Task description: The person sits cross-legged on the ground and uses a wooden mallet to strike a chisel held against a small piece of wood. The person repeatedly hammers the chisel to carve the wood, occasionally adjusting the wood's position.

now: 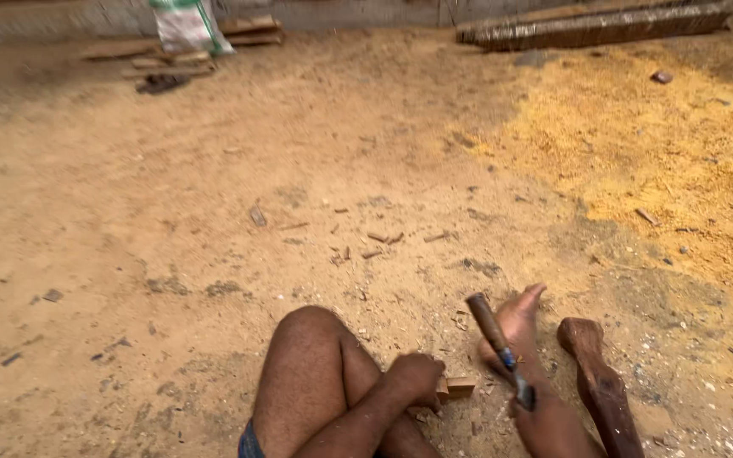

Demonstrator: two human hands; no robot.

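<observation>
At the bottom centre, the left hand point(415, 379) curls over a small wood block point(456, 388) on the dirt floor point(214, 212), fingers pressed on it. The right hand point(545, 420), bottom right, is clamped on a chisel point(500, 348) angled up-left. A club-like mallet point(600, 386) lies just right. A white sack point(187, 25) with green marking stands upper left.

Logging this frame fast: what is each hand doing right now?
Left hand: closed on a small wooden block.
Right hand: closed around a wooden-handled chisel.
</observation>
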